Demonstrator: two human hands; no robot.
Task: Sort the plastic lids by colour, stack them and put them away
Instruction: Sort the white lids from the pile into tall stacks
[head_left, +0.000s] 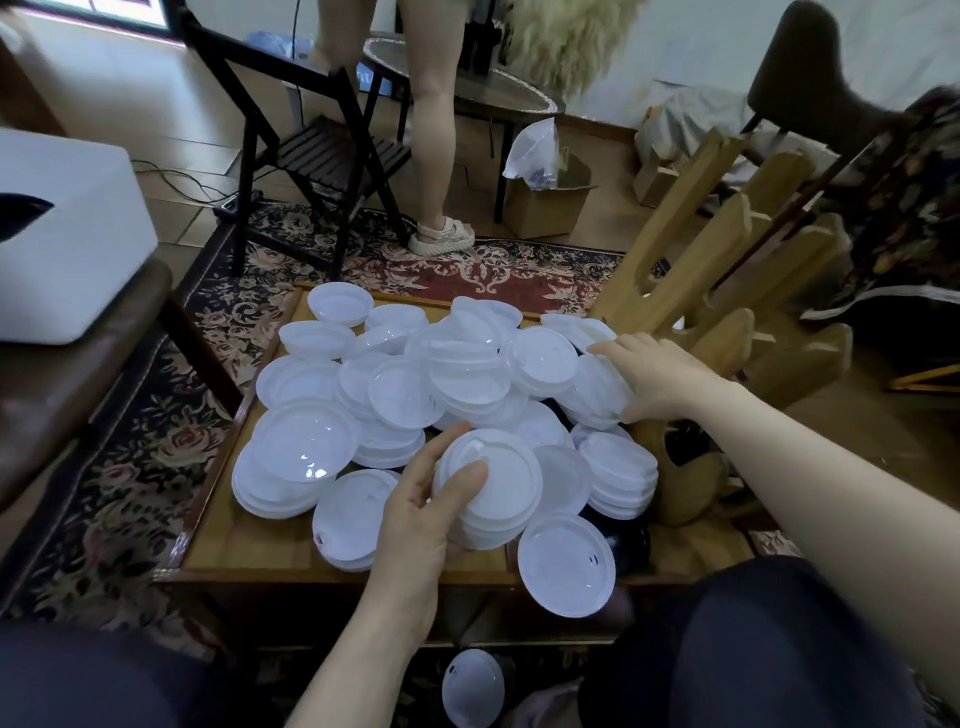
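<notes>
Heap of round white translucent plastic lids on wooden tabletop, some nested, raised rims. Left hand fingers curled round small stack of white lids. Right hand fingers clamped on lids at heap's right edge.

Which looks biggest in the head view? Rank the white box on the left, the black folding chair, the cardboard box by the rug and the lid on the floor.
1. black folding chair
2. white box, close to it in looks, and nearer the camera
3. cardboard box
4. lid on the floor
</notes>
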